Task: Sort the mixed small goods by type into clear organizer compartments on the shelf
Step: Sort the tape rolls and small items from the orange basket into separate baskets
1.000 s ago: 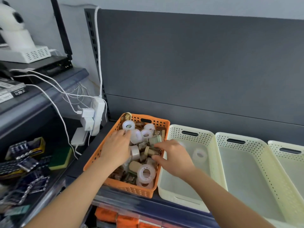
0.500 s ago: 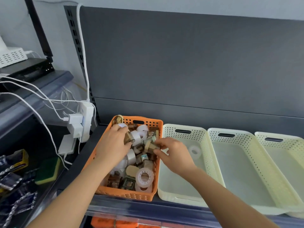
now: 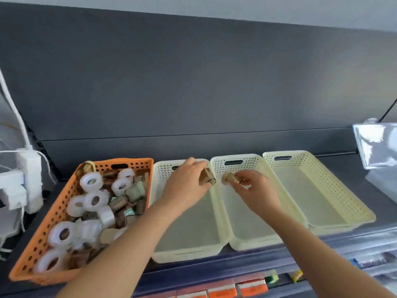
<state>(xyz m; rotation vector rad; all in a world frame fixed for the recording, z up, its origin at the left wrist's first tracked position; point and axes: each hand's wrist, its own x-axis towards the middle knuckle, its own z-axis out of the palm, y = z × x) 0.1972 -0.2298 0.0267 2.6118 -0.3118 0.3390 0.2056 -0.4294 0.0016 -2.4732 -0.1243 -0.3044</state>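
Hovering over the cream baskets, the left grip (image 3: 184,188) pinches a brown roll (image 3: 206,179) just above the rim between the first basket (image 3: 163,168) and second basket (image 3: 251,163); released there, it could bounce into the wrong one. The right grip (image 3: 256,190) pinches a matching roll (image 3: 229,177) over the second.

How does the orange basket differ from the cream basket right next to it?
The orange basket is heaped with white tape rolls and brown packets; the cream basket beside it shows only bare floor where visible. The orange basket sits skewed on the shelf; the cream basket lies squarer to the back panel. Both are perforated plastic with a slot handle.
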